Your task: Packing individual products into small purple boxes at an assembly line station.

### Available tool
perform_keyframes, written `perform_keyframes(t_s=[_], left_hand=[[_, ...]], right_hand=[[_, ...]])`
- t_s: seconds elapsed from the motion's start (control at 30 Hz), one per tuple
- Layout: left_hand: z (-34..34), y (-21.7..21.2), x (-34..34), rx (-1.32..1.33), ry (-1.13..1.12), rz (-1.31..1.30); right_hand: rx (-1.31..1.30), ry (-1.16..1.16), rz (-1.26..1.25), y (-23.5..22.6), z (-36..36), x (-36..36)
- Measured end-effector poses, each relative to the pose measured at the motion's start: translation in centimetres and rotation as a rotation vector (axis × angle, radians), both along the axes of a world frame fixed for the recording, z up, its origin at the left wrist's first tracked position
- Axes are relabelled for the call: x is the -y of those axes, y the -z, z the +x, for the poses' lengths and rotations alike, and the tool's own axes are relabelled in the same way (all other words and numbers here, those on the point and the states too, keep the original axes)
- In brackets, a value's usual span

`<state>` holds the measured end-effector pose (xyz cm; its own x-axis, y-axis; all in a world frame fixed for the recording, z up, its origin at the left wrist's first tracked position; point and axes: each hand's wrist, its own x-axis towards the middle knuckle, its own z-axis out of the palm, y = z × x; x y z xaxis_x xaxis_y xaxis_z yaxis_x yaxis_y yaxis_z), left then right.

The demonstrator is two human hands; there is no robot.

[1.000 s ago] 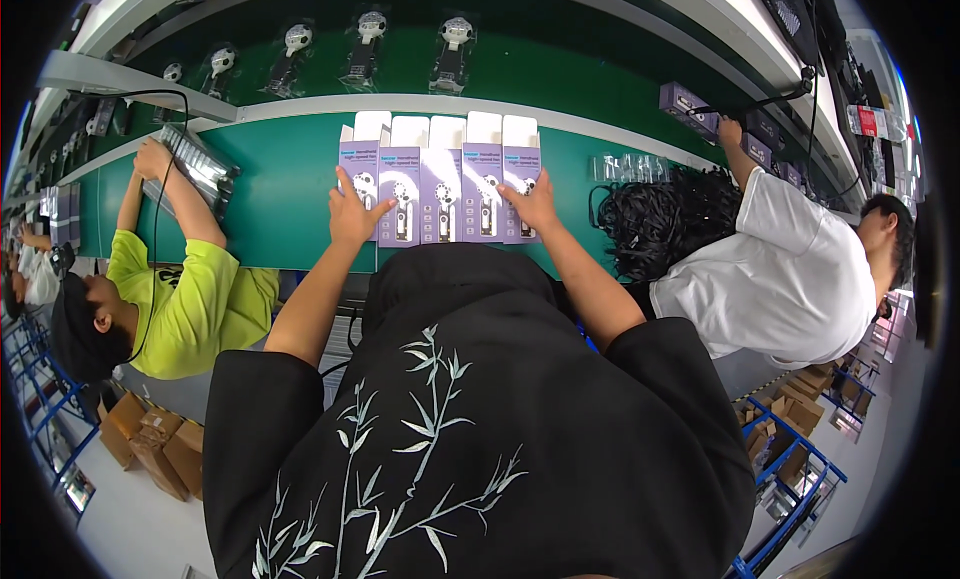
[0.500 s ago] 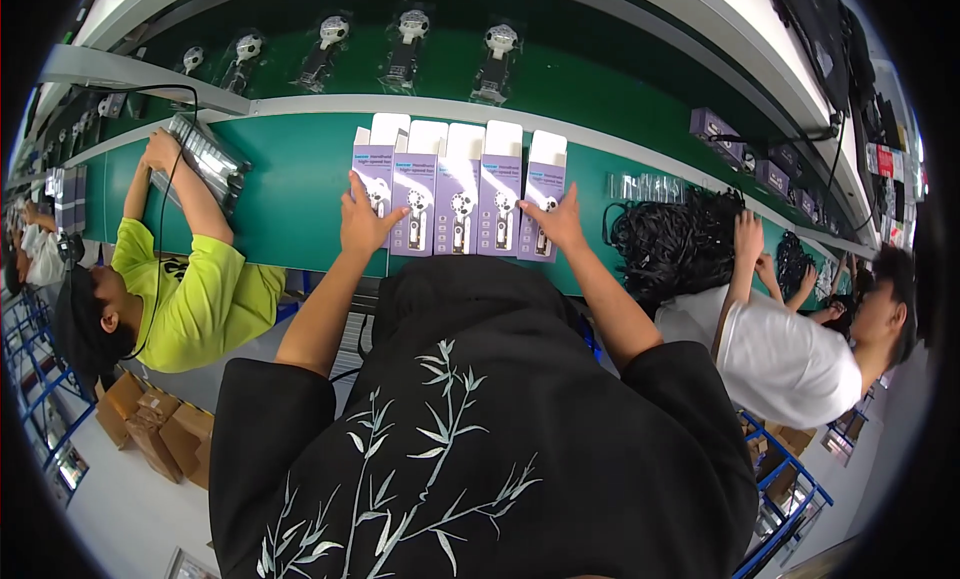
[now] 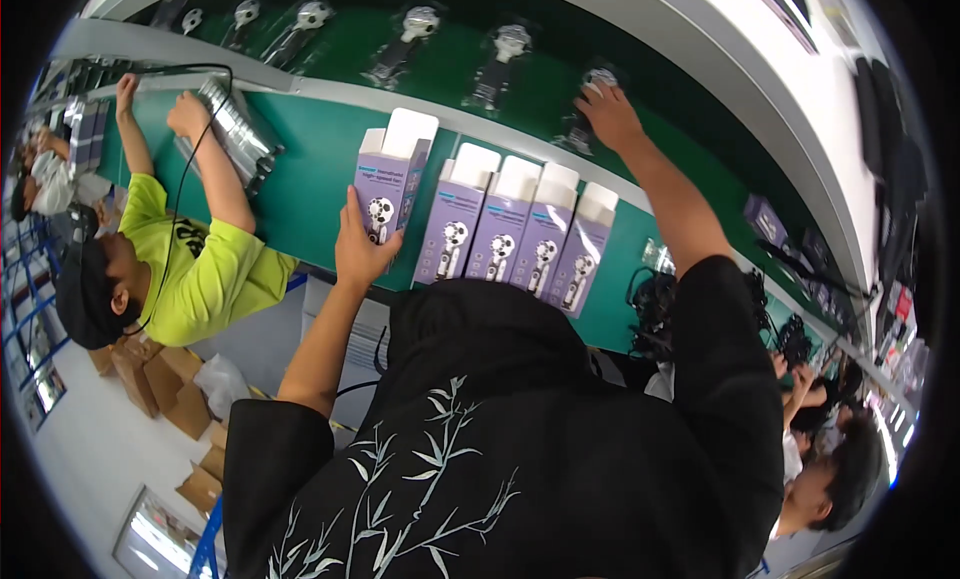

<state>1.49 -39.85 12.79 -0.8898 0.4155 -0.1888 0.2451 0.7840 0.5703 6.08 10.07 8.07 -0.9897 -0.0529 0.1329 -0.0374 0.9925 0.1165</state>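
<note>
Purple-and-white open box (image 3: pixel 392 184) upright in left hand (image 3: pixel 362 247), fingers clamped round its lower end, lifted left of four matching boxes (image 3: pixel 515 229) on green table (image 3: pixel 310 149). Farther out, right hand (image 3: pixel 608 117) on bagged fan (image 3: pixel 588 109); finger spread unclear.

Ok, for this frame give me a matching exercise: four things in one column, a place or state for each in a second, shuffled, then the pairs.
Things:
1. left hand
2. right hand
3. row of four purple boxes
4. co-worker in the yellow shirt

Places or states:
A. standing side by side on the green bench, flaps open
B. reaching up to a black gadget on the upper belt
C. holding one purple box apart from the row
D. at the person's left, both arms raised to a silver thing

Pairs: 1-C, 2-B, 3-A, 4-D
</note>
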Motion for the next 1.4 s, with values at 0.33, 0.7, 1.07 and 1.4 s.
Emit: perform_keyframes(t_s=[0.33,0.7,1.07,1.4], left_hand=[[-1.9,-4.7,-4.6,-0.328,0.381,-0.027],[-5.3,-6.7,-13.9,-0.435,0.912,-0.134],[-4.1,-10.3,-18.2,-0.373,0.969,0.081],[-1.7,-9.5,-19.4,-0.394,0.812,0.134]], right_hand=[[0.357,-0.143,0.047,-6.0,-1.7,-3.9],[0.311,-0.004,-0.112,-14.1,5.8,0.7],[0.272,0.09,-0.175,-17.1,10.6,1.7],[0.273,0.207,-0.142,-11.2,15.1,-6.5]])
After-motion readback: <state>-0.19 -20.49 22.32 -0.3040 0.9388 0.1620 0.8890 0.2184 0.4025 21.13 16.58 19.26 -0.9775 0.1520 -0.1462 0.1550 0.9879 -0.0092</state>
